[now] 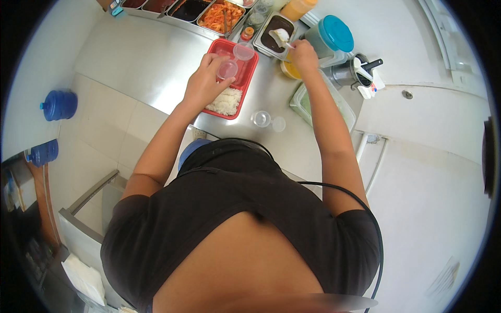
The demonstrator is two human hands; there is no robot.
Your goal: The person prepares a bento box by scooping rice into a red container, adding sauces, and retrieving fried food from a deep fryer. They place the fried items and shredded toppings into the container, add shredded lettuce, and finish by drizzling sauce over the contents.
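Note:
My left hand point(204, 83) pinches a small clear sauce cup point(227, 70) over a red tray point(251, 71). Its round hinged lid point(243, 51) is flipped back, away from me. White rice point(226, 102) fills the near end of the tray. Farther right, my right hand point(304, 55) is closed round the handle of a white spoon point(281, 35). The spoon's bowl is over a metal pan point(260, 46) of dark brown sauce point(271, 25). A second clear sauce cup point(261, 119), its lid folded open, rests on the steel counter near my body.
Metal pans with dark sauces and orange-red shredded food point(221, 19) line the back. Right of the sauce pan stand a teal-lidded pitcher point(335, 32), a yellow container point(290, 70) and a metal pot of utensils point(344, 74). A clear bin point(334, 104) lies under my right forearm.

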